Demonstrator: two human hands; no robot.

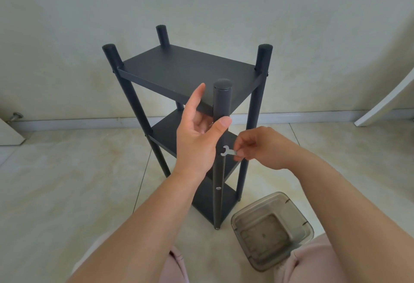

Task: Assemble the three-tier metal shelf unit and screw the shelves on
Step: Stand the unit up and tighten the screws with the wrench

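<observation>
A dark grey three-tier metal shelf unit (179, 70) stands upright on the tiled floor, with four round posts and three shelves. My left hand (197, 135) is at the near front post (221, 103), just under the top shelf, thumb on the post and fingers extended behind it. My right hand (259, 146) pinches a small flat silver wrench (227, 151) whose open jaw sits at the same post at middle-shelf height. A silver screw head (218, 188) shows lower on that post, at the bottom shelf.
A grey translucent plastic container (272, 231) sits on the floor by the shelf's near right foot, next to my right knee. A wall with a pale baseboard (313, 116) runs behind. A white board edge (389, 99) leans at right.
</observation>
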